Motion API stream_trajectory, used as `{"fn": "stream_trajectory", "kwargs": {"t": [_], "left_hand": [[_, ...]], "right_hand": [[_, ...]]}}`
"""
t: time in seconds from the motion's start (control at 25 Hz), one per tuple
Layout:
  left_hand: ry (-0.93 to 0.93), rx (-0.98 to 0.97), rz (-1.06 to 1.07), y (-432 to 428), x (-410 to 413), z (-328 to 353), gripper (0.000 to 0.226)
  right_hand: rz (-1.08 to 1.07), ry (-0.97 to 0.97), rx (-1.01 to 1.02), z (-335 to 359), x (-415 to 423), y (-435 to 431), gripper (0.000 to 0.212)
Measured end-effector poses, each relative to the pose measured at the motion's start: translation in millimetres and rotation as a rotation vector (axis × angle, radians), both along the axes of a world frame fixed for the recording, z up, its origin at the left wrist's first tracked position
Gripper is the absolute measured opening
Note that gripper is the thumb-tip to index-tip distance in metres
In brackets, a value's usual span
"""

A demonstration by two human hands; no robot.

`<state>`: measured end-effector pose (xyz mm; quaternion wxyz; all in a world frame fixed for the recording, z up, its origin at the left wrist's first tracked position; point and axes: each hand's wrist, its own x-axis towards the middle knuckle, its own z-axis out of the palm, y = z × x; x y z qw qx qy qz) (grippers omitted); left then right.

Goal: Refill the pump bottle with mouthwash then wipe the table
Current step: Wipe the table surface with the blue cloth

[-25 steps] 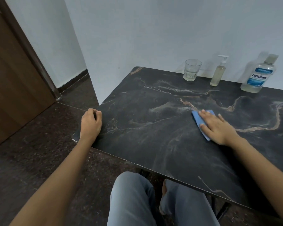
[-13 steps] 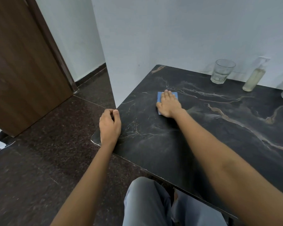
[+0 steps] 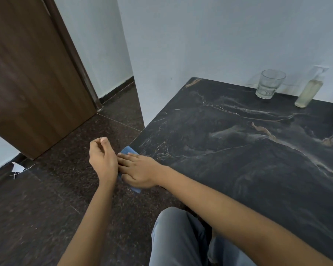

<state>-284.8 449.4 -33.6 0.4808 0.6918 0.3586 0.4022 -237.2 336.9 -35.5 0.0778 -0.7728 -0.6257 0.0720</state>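
Far left, a brown wooden door (image 3: 27, 73) stands against a pale wall (image 3: 219, 35). Below it runs a dark speckled floor (image 3: 46, 208), with a white scrap of paper (image 3: 17, 167) lying near the skirting. Moving right, there is the table (image 3: 238, 160), a dark marbled top with pale veins, its far edge pushed up to the wall. Its near left corner juts out over the floor.

The count: one door, one paper scrap, one blue cloth (image 3: 128, 150), one clear glass (image 3: 270, 84), one pump bottle (image 3: 309, 91) and two hands. The glass and the pump bottle stand upright at the back of the table, just beside each other, glass on the left. The bottle holds a pale yellowish liquid, and its white pump head is blurred against the wall. Both are well apart from the hands.

Now the hands. The left hand (image 3: 103, 160) hangs off the table, over the floor just beside that near left corner. Its fingers are loosely curled, thumb tip near the forefinger, and it holds nothing that I can see. The right hand (image 3: 140, 172) reaches across from the right, forearm low over the tabletop. It lies flat, fingers straight and together, pressing the blue cloth down right at the corner. The cloth pokes out past the table edge ahead of the fingertips and below the heel of the hand. The two hands are close enough to touch at the fingertips. Grey trousers (image 3: 179, 237) show at the bottom.
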Motion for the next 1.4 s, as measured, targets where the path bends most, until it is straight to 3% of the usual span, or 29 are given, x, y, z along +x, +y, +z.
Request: {"fn": "stream_trajectory", "kwargs": {"t": [0.16, 0.52, 0.96, 1.16, 1.4], "left_hand": [[0.077, 0.136, -0.132, -5, 19, 9, 0.024], [0.324, 0.428, -0.414, -65, 114, 2, 0.033], [0.402, 0.553, -0.652, -131, 229, -6, 0.028], [0.368, 0.576, -0.586, -131, 236, -16, 0.025], [0.368, 0.575, -0.579, -130, 242, -23, 0.04]], "right_hand": [[0.014, 0.033, 0.008, 6, 32, -6, 0.049], [-0.55, 0.002, 0.014, 4, 215, -61, 0.054], [-1.069, -0.004, 0.011, 2, 360, -201, 0.055], [-1.033, -0.002, -0.026, 1, 393, -201, 0.055], [-0.844, -0.014, -0.038, 4, 429, -133, 0.055]]}}
